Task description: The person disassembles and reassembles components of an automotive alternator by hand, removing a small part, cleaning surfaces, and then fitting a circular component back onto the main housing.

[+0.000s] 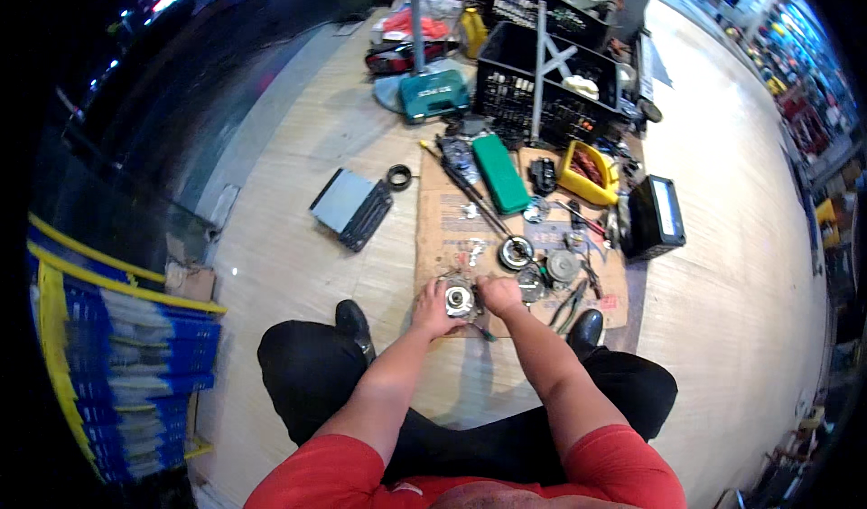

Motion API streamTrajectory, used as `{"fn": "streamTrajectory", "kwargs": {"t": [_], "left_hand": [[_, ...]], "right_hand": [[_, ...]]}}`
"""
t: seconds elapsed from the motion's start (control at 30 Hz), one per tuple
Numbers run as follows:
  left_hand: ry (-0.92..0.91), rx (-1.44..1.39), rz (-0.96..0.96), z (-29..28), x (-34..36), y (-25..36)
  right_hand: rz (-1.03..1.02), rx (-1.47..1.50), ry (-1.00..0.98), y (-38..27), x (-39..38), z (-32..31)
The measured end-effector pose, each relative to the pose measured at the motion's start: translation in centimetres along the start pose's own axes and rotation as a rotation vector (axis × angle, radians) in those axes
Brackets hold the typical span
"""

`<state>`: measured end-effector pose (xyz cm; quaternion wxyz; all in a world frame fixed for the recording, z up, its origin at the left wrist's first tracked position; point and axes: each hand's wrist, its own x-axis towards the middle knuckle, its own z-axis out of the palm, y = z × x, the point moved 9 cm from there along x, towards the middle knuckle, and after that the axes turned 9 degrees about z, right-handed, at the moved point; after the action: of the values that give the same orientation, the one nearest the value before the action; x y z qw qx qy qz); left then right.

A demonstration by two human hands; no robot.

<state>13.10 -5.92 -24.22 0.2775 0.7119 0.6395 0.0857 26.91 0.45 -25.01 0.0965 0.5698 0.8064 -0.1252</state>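
A round metal housing with a ringed centre (459, 299) rests on a flattened cardboard sheet (447, 211). My left hand (433, 308) is closed round its left side. My right hand (497, 292) is at its right edge, fingers closed on something I cannot make out. Just right of them lie a dark round part (529, 283), a silver disc-shaped part (563, 266) and pliers (567, 307). Above them are a black ring part (516, 252) and a long black rod (471, 193).
On the cardboard sit a green case (499, 175) and yellow container (578, 184). A black battery (655, 217) stands right, a metal box (348, 206) and dark ring (399, 177) left. Behind are black crates (501, 98) and a teal case (433, 96); blue-yellow racks (126, 346) stand at left.
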Motion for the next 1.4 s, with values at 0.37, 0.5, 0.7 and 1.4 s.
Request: {"fn": "streamTrajectory", "kwargs": {"t": [0.37, 0.5, 0.7, 1.4], "left_hand": [[0.026, -0.009, 0.000, -1.0, 0.1, 1.0], [0.038, -0.005, 0.008, -1.2, -0.1, 1.0], [0.050, -0.014, 0.026, -0.9, 0.2, 1.0], [0.021, 0.032, 0.009, -0.8, 0.2, 1.2]], "right_hand": [[0.045, 0.031, 0.079, 0.4, -0.7, -0.2], [0.081, 0.059, 0.090, 0.4, -0.6, 0.1], [0.119, 0.091, 0.099, 0.8, -0.4, 0.7], [0.146, 0.058, 0.130, 0.8, -0.9, 0.0]]}}
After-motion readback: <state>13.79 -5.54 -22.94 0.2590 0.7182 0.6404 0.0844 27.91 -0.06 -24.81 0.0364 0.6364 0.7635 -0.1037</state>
